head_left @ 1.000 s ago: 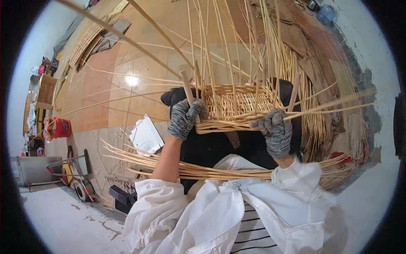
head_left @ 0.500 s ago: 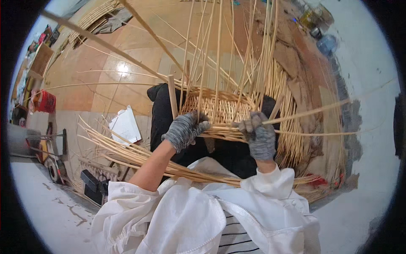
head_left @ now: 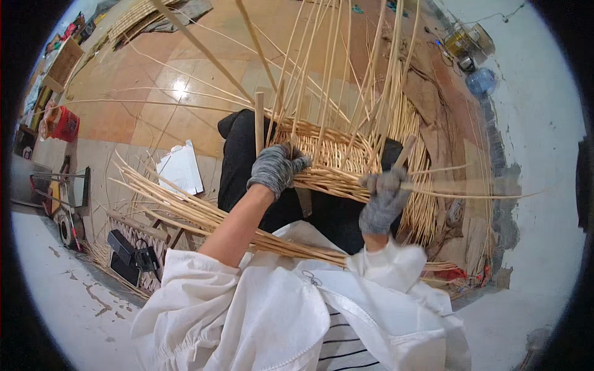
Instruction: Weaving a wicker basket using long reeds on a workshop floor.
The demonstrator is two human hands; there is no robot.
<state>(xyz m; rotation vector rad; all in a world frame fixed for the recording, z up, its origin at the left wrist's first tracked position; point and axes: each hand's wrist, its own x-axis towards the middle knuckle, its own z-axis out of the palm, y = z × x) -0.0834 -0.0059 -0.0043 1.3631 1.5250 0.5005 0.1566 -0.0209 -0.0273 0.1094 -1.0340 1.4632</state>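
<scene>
A half-woven wicker basket rests on my dark-clad knees, its tall stakes rising away from me. My left hand, in a grey knit glove, is closed on the basket's near edge, beside a thick wooden post. At the near right corner my right hand, gloved alike, has its fingers closed on a pale weaving rod that runs out to the right. Close above that hand stands a second short post. The fingertips of both hands are partly hidden.
Across my lap lies a bundle of loose rods. More rods lie to the right on brown sacking. White sheets and a red bucket are on the left, a blue water jug at far right.
My right hand has shifted a little right and down, and the rods by it have swung, one now blurred. My left hand keeps its hold, moved slightly right and up.
</scene>
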